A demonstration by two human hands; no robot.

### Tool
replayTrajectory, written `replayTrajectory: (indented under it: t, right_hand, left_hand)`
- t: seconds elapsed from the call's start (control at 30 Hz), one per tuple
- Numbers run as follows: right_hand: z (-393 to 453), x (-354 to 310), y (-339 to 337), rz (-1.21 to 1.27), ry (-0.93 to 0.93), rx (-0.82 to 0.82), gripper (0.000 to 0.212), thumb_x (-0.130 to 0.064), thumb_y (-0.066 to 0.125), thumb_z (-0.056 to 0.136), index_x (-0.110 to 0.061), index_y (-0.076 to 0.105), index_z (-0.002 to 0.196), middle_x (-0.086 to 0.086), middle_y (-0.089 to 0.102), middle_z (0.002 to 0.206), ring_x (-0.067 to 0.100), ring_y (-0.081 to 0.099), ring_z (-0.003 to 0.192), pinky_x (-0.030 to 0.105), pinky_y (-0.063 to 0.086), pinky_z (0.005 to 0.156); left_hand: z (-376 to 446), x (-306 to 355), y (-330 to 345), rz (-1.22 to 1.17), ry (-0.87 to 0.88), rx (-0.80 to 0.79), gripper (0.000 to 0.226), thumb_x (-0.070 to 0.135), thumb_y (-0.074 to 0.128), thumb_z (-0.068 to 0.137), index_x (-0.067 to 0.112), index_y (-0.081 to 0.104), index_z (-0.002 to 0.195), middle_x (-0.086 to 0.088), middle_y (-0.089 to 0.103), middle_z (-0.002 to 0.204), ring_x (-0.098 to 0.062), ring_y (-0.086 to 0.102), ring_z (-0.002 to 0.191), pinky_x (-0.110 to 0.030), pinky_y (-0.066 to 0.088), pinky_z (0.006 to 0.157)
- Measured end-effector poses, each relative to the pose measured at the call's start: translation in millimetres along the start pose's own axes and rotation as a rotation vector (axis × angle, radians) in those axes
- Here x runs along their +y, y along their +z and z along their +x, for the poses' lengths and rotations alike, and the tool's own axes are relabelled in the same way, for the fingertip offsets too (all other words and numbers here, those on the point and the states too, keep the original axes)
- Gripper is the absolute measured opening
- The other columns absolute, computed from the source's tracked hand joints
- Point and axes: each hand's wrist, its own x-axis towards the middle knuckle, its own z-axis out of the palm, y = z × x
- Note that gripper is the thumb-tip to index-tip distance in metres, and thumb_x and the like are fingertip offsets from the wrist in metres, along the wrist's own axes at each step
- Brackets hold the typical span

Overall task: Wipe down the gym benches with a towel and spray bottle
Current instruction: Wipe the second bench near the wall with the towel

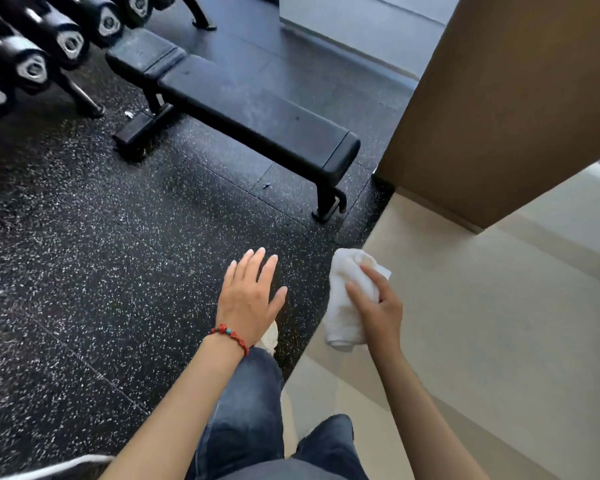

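Up at ten o'clock, a row of heavy dumbbells (pixel 32 69) sat on a rack, out of the way of anyone walking by. Next to them, from eleven o'clock over to one o'clock, stood the long black bench (pixel 257 116) on the speckled floor (pixel 84 254). Its top looked a bit dull and smudgy, so it probably needed a wipe. It was well apart from both hands, so no wiping had started on it.

Lower down, near the middle, the left hand (pixel 248 296) hung in the air with nothing in it. Its fingers (pixel 257 263) were straight and spread out loose. A red bead bracelet (pixel 230 336) went round the wrist. My guess is this hand was kept free to help with balance while walking, or to be ready for the spray bottle. I could not see any spray bottle.

Just beside it, at about four o'clock, the right hand (pixel 378 306) held the white towel (pixel 347 296). The thumb and fingers were curled round the bunched-up towel, and its end hung down below the hand. It was bunched up, I think, so it was easy to carry and ready to rub with.

Far right, at two o'clock, a brown wall (pixel 516 98) stood over a pale floor (pixel 482 341).
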Motion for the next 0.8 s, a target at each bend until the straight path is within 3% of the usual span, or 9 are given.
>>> replayTrajectory:
  t: [0.07, 0.23, 0.4, 0.53, 0.8]
  right_hand:
    - [31.9, -16.6, 23.6, 0.017, 0.012, 0.013, 0.039, -0.014, 0.071, 0.078, -0.038, 0.061, 0.106, -0.02, 0.059, 0.099, -0.006, 0.055, 0.084, 0.001, 0.038, 0.073]
    - [103.4, -55.1, 72.4, 0.071, 0.029, 0.075, 0.038, -0.013, 0.071, 0.078, -0.036, 0.061, 0.105, -0.017, 0.06, 0.106, 0.006, 0.056, 0.099, 0.022, 0.042, 0.087]
    - [166.7, -75.1, 95.3, 0.065, 0.056, 0.131, 0.037, -0.014, 0.072, 0.078, -0.034, 0.062, 0.108, -0.016, 0.061, 0.106, -0.007, 0.054, 0.092, 0.007, 0.04, 0.081]
    - [230.7, -75.4, 103.0, 0.066, 0.102, 0.175, 0.034, -0.013, 0.07, 0.079, -0.023, 0.064, 0.111, -0.008, 0.062, 0.112, 0.004, 0.056, 0.1, 0.015, 0.04, 0.083]
    - [379.0, -77.9, 118.6, 0.043, 0.154, 0.184, 0.033, -0.01, 0.07, 0.08, -0.02, 0.064, 0.11, -0.008, 0.061, 0.108, 0.007, 0.054, 0.098, -0.006, 0.034, 0.073]
  left_hand:
    - [39.6, -18.0, -3.6, 0.006, 0.016, -0.009, 0.049, 0.025, 0.066, 0.084, -0.001, 0.055, 0.124, -0.025, 0.054, 0.128, -0.04, 0.05, 0.12, -0.056, 0.036, 0.1]
    - [137.3, -56.2, -15.5, 0.023, 0.114, -0.039, 0.052, 0.025, 0.068, 0.082, 0.0, 0.055, 0.124, -0.024, 0.055, 0.128, -0.039, 0.05, 0.12, -0.056, 0.038, 0.1]
    - [221.7, -72.5, -11.2, -0.029, 0.093, -0.075, 0.049, 0.022, 0.064, 0.086, -0.002, 0.052, 0.127, -0.025, 0.05, 0.132, -0.04, 0.043, 0.126, -0.055, 0.032, 0.104]
    - [289.6, -72.2, 7.2, -0.049, 0.109, -0.114, 0.05, 0.021, 0.064, 0.086, -0.002, 0.051, 0.128, -0.025, 0.048, 0.134, -0.041, 0.041, 0.127, -0.055, 0.03, 0.105]
    - [432.6, -66.7, 39.5, -0.062, 0.13, -0.156, 0.048, 0.016, 0.07, 0.081, -0.005, 0.056, 0.122, -0.027, 0.054, 0.127, -0.043, 0.048, 0.121, -0.057, 0.036, 0.101]
